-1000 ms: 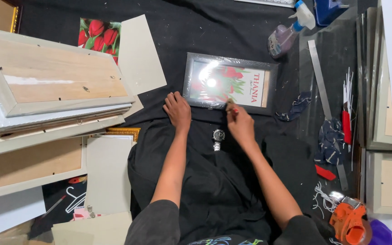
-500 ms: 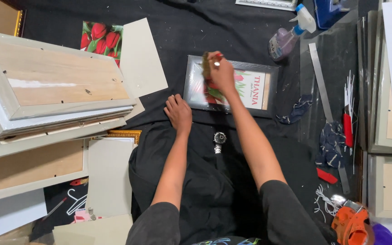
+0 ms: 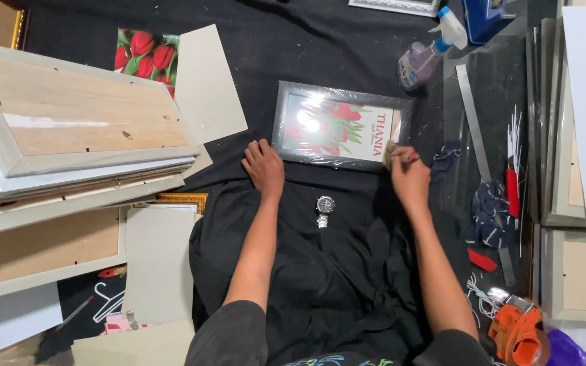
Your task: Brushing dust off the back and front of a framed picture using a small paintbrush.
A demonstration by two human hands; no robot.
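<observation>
Half a second ago our right hand (image 3: 409, 177) was up over the left part of the picture frame; now it has swung down to the frame's right-hand near corner, while our left hand (image 3: 264, 166) has stayed planted where it was. Our right hand is closed around a small brush (image 3: 392, 153), bristles touching the frame's edge just ahead of the knuckles. Our left hand lies flat and spread, holding nothing, its fingertips resting at the near left corner of the frame.

From both hands the picture frame (image 3: 339, 126) lies straight ahead, away from us, its long axis running left to right between them, wrapped in shiny film. Our right hand is the nearer one to the corner being worked.

Just behind and between our hands a wristwatch (image 3: 325, 209) sits on the black cloth (image 3: 320, 271). Beyond our right hand, further off, lies a spray bottle (image 3: 423, 55).
</observation>
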